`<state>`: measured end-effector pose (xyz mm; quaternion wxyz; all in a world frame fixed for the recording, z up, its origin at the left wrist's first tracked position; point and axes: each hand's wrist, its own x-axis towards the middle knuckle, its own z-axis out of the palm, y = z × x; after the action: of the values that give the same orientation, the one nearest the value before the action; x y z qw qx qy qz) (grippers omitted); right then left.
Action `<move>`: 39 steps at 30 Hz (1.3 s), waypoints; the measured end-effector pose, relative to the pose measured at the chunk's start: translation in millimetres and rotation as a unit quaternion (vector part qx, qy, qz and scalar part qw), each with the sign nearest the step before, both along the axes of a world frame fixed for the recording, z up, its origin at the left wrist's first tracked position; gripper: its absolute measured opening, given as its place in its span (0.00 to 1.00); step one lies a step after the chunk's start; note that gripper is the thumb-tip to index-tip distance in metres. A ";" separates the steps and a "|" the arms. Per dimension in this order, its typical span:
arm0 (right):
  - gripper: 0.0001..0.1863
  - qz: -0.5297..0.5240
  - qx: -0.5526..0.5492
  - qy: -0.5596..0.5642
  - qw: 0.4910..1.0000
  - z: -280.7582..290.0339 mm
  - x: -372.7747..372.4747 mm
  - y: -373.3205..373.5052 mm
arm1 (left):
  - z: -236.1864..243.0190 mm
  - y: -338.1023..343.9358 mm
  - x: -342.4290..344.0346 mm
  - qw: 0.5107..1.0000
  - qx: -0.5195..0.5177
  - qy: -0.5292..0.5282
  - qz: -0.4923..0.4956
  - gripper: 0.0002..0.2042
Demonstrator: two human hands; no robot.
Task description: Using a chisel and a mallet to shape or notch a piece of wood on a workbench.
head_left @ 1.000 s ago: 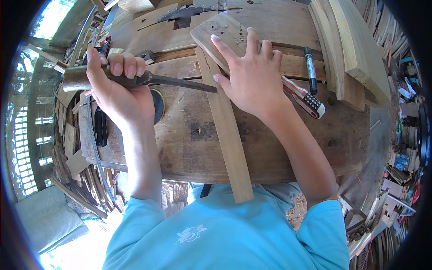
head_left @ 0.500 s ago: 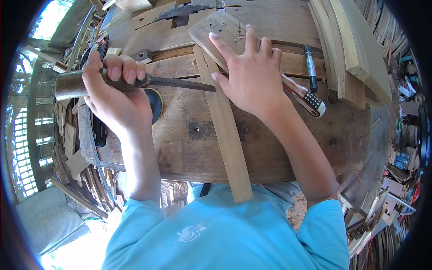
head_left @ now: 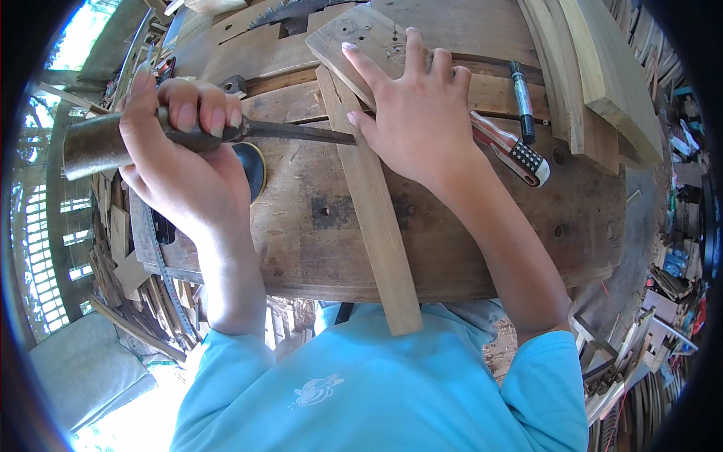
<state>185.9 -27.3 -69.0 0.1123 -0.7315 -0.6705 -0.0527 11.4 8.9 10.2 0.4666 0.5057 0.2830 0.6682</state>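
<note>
My left hand (head_left: 188,154) is wrapped round the thick handle of a chisel (head_left: 297,133). The chisel's dark blade points right, and its tip meets the far part of a narrow wooden strip (head_left: 380,218). That strip runs across the bench toward me, its near end against my shirt. Fingers spread, my right hand (head_left: 422,132) lies over a short wooden block (head_left: 361,34) with small holes, which rests at the strip's far end. The right thumb reaches the strip close to the chisel tip. What lies under the right palm is hidden.
The worn wooden bench (head_left: 467,248) carries a marker (head_left: 522,102) and a red-and-black utility knife (head_left: 512,149) right of my right hand. Thick boards (head_left: 602,83) stand at the right. A round dark tin (head_left: 254,167) sits by my left wrist; a saw blade (head_left: 290,11) lies at the back.
My left hand and the chisel have shifted slightly left, with the tip still at the strip. The right hand keeps its spread pose; the whole view has moved a little.
</note>
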 end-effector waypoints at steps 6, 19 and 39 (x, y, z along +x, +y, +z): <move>0.37 -0.002 -0.006 -0.010 1.000 0.3 1.3 0.5 | 2.4 0.1 11.3 1.000 0.009 0.022 0.005 0.14; 0.36 -0.007 0.005 -0.013 1.000 -1.9 -2.5 -2.9 | 1.0 4.6 25.7 0.995 0.050 0.064 0.057 0.14; 0.34 0.005 0.014 0.168 0.986 31.2 22.7 11.7 | 6.1 -4.0 58.8 0.994 0.057 0.052 0.074 0.07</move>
<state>208.5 -15.5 -37.9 0.2335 -0.7247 -0.6453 0.0620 70.2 4.8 16.3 0.3710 0.5436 0.3046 0.6885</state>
